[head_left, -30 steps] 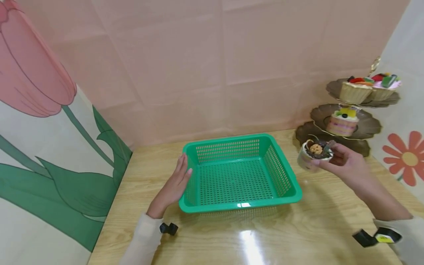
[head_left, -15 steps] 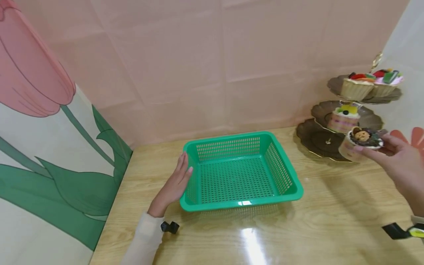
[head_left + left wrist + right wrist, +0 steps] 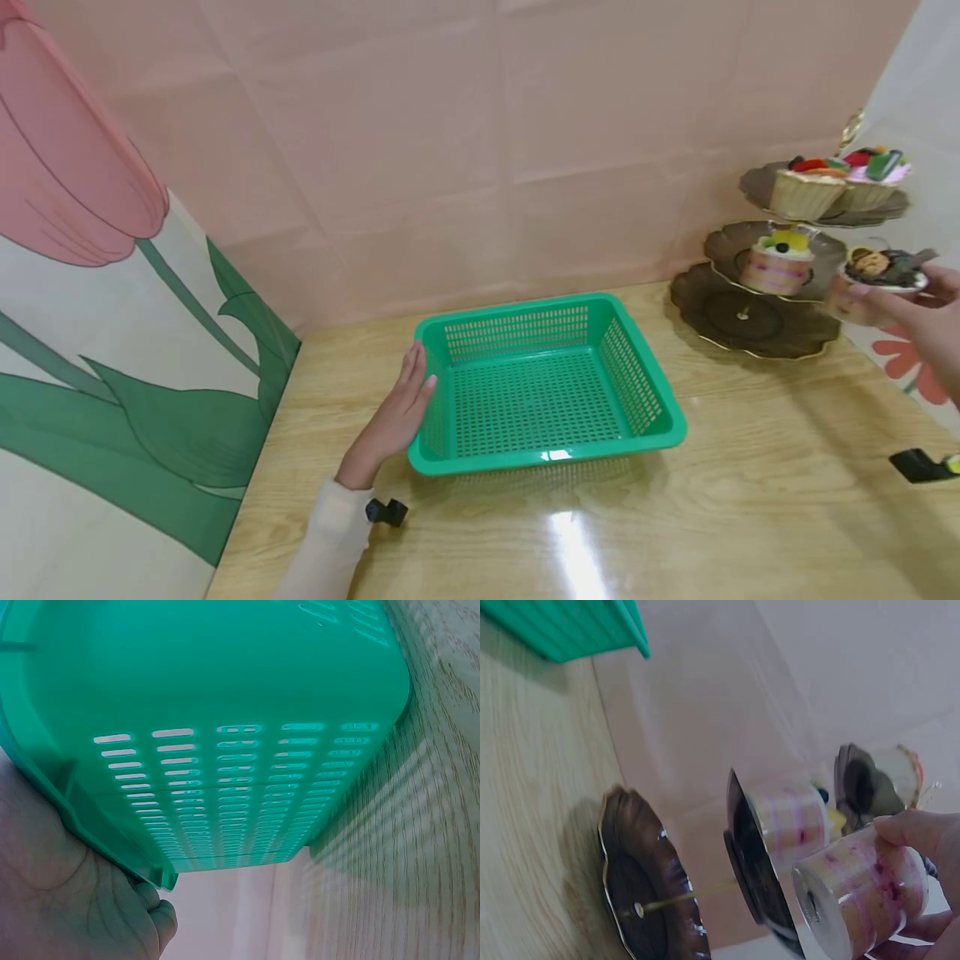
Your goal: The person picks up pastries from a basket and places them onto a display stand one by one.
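Note:
My right hand (image 3: 937, 312) grips a small round cake (image 3: 870, 287) with a dark topping and a walnut-like piece, its pink-and-cream layered side showing in the right wrist view. The cake is held up beside the middle plate (image 3: 825, 250) of a three-tier stand, near its right edge. On that plate sits another layered cake (image 3: 776, 267) topped with yellow and green pieces. My left hand (image 3: 390, 421) lies with straight fingers against the left rim of a green plastic basket (image 3: 547, 457). In the left wrist view its palm (image 3: 67, 892) touches the basket's rim.
Two cupcakes with fruit toppings, one pale (image 3: 806, 193) and one pink (image 3: 879, 179), stand on the top plate. The stand's bottom plate (image 3: 720, 317) is bare. A pink backdrop (image 3: 390, 167) hangs behind the wooden table (image 3: 675, 533).
My right hand has carried the dark-topped cake rightward and upward, from beside the bottom plate to beside the middle plate. The left hand has stayed at the basket.

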Demonstrator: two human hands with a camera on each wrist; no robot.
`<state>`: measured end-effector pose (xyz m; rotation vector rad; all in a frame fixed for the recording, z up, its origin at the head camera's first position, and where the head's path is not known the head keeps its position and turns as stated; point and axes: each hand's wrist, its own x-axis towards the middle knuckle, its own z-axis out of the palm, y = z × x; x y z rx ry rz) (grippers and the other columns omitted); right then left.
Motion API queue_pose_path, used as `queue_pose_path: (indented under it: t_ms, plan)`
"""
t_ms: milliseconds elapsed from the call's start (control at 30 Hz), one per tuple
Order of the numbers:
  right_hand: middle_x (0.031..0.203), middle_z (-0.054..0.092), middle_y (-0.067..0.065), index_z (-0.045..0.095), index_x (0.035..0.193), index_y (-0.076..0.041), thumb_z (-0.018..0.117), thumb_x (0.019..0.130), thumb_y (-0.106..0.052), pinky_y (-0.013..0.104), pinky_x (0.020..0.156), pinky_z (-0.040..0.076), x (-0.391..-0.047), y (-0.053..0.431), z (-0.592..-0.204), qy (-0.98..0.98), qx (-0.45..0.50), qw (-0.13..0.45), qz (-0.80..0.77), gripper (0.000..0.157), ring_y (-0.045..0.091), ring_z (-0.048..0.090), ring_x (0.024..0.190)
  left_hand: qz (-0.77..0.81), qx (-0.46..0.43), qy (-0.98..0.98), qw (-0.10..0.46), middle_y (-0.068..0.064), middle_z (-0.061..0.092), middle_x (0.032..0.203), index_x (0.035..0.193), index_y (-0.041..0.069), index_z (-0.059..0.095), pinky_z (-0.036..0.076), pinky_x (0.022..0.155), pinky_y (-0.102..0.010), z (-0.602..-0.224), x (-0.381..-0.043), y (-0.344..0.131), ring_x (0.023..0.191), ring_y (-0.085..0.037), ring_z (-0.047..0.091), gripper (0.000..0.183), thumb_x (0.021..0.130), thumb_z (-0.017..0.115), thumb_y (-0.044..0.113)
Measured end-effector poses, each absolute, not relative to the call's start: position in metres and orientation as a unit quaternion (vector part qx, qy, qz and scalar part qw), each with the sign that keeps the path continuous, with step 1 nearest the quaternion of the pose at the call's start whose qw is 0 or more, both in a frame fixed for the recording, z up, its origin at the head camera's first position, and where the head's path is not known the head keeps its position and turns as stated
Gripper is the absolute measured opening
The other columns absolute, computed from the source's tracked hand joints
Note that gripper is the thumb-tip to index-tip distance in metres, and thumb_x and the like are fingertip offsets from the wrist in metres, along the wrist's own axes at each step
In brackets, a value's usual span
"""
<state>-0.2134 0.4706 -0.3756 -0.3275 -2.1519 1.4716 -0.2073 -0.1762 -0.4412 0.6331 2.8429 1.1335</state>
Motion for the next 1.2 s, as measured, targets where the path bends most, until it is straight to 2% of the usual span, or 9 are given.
queue_pose_path:
  t_ms: [100, 200, 333, 433, 567, 833, 967, 1067, 1200]
  plan:
    - [0.088, 0.056, -0.031, 0.056, 0.108, -0.041, 0.073, 0.093, -0.012, 0.001, 0.059, 0.040, -0.223, 0.480, -0.375, -0.782, -0.124, 0.252, 0.556, 0.037, -0.016, 0.052, 0.074, 0.364, 0.202, 0.909, 0.011, -0.009, -0.013, 0.170, 0.162, 0.005, -0.003, 0.010, 0.122, -0.052, -0.441, -0.207, -0.177, 0.155, -0.026, -0.008, 0.070, 0.111, 0.018, 0.049]
    - [0.080, 0.057, -0.032, 0.057, 0.131, -0.030, 0.073, 0.093, -0.015, 0.003, 0.057, 0.039, -0.231, 0.487, -0.374, -0.783, -0.132, 0.241, 0.559, 0.043, -0.017, 0.052, 0.069, 0.363, 0.201, 0.910, 0.012, -0.009, -0.014, 0.170, 0.162, 0.005, -0.004, 0.010, 0.122, -0.052, -0.442, -0.207, -0.177, 0.155, -0.023, -0.009, 0.070, 0.111, 0.017, 0.049]
    - [0.080, 0.053, -0.033, 0.034, 0.158, -0.014, 0.072, 0.094, -0.020, 0.002, 0.058, 0.037, -0.239, 0.491, -0.373, -0.797, -0.153, 0.228, 0.537, 0.075, -0.016, 0.048, 0.071, 0.363, 0.200, 0.910, 0.012, -0.009, -0.014, 0.170, 0.162, 0.005, -0.004, 0.010, 0.122, -0.053, -0.442, -0.207, -0.177, 0.155, -0.023, -0.010, 0.070, 0.111, 0.017, 0.049]
    - [0.083, 0.050, -0.034, 0.028, 0.161, -0.014, 0.071, 0.095, -0.026, 0.002, 0.059, 0.035, -0.246, 0.493, -0.372, -0.812, -0.164, 0.216, 0.516, 0.080, -0.015, 0.044, 0.074, 0.363, 0.198, 0.910, 0.011, -0.008, -0.014, 0.170, 0.162, 0.005, -0.004, 0.010, 0.122, -0.053, -0.443, -0.207, -0.177, 0.155, -0.024, -0.009, 0.070, 0.111, 0.018, 0.049]
    - [0.077, 0.051, -0.036, 0.038, 0.154, -0.026, 0.070, 0.096, -0.026, 0.004, 0.059, 0.034, -0.253, 0.493, -0.368, -0.820, -0.153, 0.191, 0.518, 0.067, -0.014, 0.043, 0.073, 0.360, 0.197, 0.912, 0.010, -0.008, -0.014, 0.170, 0.162, 0.006, -0.003, 0.010, 0.122, -0.052, -0.443, -0.207, -0.177, 0.155, -0.023, -0.009, 0.069, 0.112, 0.018, 0.048]
    - [0.071, 0.048, -0.035, 0.028, 0.161, -0.016, 0.071, 0.095, -0.036, 0.011, 0.060, 0.035, -0.274, 0.500, -0.367, -0.859, -0.154, 0.165, 0.459, 0.082, -0.012, 0.044, 0.068, 0.364, 0.197, 0.910, 0.014, -0.008, -0.013, 0.170, 0.162, 0.005, -0.003, 0.009, 0.122, -0.053, -0.441, -0.207, -0.176, 0.155, -0.027, -0.009, 0.070, 0.112, 0.018, 0.048]
    - [0.069, 0.053, -0.030, 0.052, 0.138, -0.033, 0.078, 0.089, -0.039, 0.017, 0.058, 0.035, -0.286, 0.506, -0.373, -0.857, -0.152, 0.172, 0.462, 0.056, -0.008, 0.047, 0.066, 0.363, 0.200, 0.910, 0.013, -0.009, -0.013, 0.170, 0.162, 0.005, -0.003, 0.008, 0.122, -0.052, -0.441, -0.207, -0.176, 0.156, -0.029, -0.008, 0.070, 0.112, 0.018, 0.048]
    - [0.066, 0.057, -0.032, 0.052, 0.120, -0.040, 0.081, 0.087, -0.035, 0.015, 0.057, 0.035, -0.291, 0.508, -0.374, -0.850, -0.140, 0.169, 0.479, 0.044, -0.011, 0.048, 0.065, 0.360, 0.199, 0.911, 0.013, -0.009, -0.013, 0.170, 0.162, 0.004, -0.003, 0.008, 0.122, -0.052, -0.441, -0.207, -0.176, 0.155, -0.027, -0.008, 0.070, 0.112, 0.018, 0.048]
    - [0.067, 0.052, -0.037, 0.044, 0.135, -0.040, 0.078, 0.090, -0.039, 0.016, 0.060, 0.034, -0.295, 0.506, -0.371, -0.868, -0.141, 0.146, 0.454, 0.057, -0.015, 0.043, 0.070, 0.357, 0.198, 0.913, 0.015, -0.008, -0.013, 0.170, 0.162, 0.005, -0.003, 0.009, 0.123, -0.051, -0.441, -0.207, -0.176, 0.155, -0.024, -0.009, 0.070, 0.112, 0.017, 0.048]
